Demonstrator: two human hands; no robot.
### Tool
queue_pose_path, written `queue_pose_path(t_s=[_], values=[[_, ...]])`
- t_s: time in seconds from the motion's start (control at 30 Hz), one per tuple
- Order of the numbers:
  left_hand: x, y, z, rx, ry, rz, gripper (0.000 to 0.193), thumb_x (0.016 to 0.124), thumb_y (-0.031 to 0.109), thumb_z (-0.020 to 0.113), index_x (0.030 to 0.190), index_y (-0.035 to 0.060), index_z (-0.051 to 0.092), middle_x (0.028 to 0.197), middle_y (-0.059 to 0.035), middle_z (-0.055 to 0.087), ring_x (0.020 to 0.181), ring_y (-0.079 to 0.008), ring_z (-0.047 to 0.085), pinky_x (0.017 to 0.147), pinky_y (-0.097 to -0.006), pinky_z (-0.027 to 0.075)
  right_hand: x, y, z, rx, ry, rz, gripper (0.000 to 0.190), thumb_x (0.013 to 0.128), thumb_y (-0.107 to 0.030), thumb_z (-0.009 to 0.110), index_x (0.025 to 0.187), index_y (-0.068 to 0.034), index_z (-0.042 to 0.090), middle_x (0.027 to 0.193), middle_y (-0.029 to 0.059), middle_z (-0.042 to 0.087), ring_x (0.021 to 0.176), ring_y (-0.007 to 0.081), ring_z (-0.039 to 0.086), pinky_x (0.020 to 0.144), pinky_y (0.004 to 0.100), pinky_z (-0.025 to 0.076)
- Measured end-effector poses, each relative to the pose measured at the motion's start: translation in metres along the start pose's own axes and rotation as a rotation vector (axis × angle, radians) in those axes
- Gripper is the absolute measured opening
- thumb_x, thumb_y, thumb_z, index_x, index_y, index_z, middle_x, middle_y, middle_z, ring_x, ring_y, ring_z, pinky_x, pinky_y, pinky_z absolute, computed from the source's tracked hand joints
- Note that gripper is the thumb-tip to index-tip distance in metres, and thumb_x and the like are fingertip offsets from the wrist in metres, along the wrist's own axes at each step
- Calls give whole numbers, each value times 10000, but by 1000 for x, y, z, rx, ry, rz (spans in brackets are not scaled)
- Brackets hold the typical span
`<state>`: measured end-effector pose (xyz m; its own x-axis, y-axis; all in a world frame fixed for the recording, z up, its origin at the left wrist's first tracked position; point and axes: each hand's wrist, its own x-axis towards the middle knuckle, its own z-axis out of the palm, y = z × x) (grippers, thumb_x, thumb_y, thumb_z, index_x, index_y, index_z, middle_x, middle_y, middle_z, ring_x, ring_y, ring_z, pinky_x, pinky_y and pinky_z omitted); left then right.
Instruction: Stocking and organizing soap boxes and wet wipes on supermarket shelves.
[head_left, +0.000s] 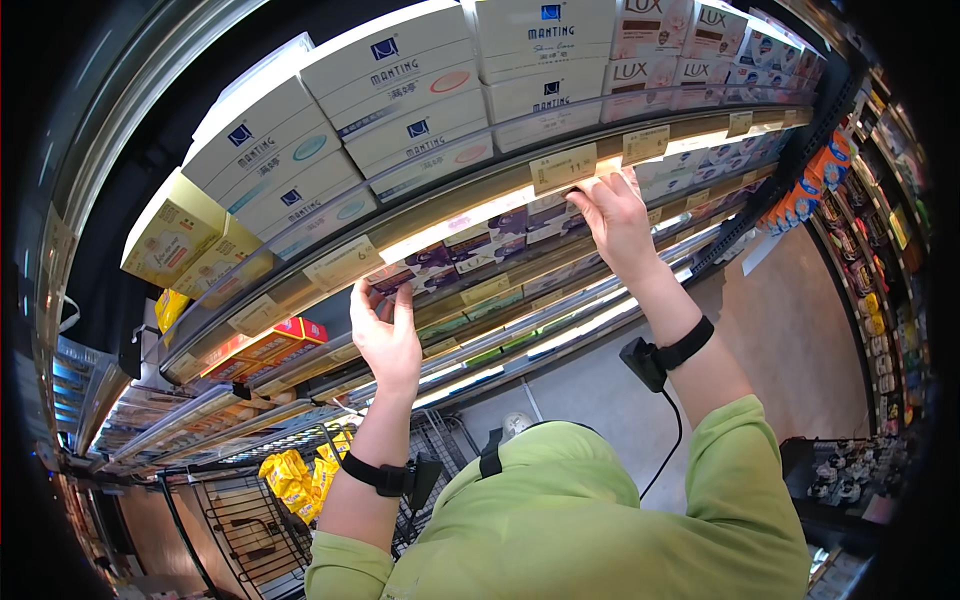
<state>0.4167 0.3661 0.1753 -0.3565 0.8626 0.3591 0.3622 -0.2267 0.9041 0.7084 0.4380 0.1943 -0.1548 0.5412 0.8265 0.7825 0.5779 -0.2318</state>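
Note:
My left hand (388, 337) is raised to the left end of a row of purple LUX soap boxes (480, 247) on the second shelf. Its thumb and fingers are apart around the near corner of the end box, and some fingertips are hidden. My right hand (616, 221) is at the right part of the same row, just under a paper price tag (564, 168) on the shelf edge above. Its fingers are bent and their tips disappear behind the lit edge, so a grip cannot be made out.
White MANTING soap boxes (397, 67) and pink-white LUX boxes (646, 82) stand stacked above, behind a clear lip (450, 154). Red-yellow boxes (262, 351) sit lower left. Beside me is a wire cart (240, 525) with yellow packets (289, 480). Orange packs (814, 184) hang at right.

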Motion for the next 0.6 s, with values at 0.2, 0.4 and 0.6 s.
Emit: queue_pose_path(t_s=[0.2, 0.4, 0.6], values=[[-1, -3, 1, -26, 5, -31, 435, 903, 77, 678, 1277, -25, 480, 1168, -113, 568, 1063, -167, 562, 928, -319, 484, -3, -1, -2, -44, 19, -23, 152, 848, -125, 693, 929, -39, 597, 897, 103, 581, 922, 310, 575, 1010, 492, 394], [-1, -8, -1, -29, -13, -8, 462, 903, 94, 683, 1297, -19, 470, 1182, -108, 567, 1058, -171, 564, 943, -331, 474, -15, 26, -14, -166, 127, 77, 133, 896, -46, 584, 1024, -19, 557, 986, 157, 552, 981, 349, 568, 1022, 490, 402], [-1, -5, -2, 41, -13, 4, 435, 911, 103, 675, 1286, -7, 484, 1190, -112, 562, 1082, -183, 547, 951, -334, 473, -10, 44, -23, -128, 32, -1, 126, 844, -30, 620, 970, -26, 608, 977, 140, 592, 999, 355, 567, 1010, 459, 408]])
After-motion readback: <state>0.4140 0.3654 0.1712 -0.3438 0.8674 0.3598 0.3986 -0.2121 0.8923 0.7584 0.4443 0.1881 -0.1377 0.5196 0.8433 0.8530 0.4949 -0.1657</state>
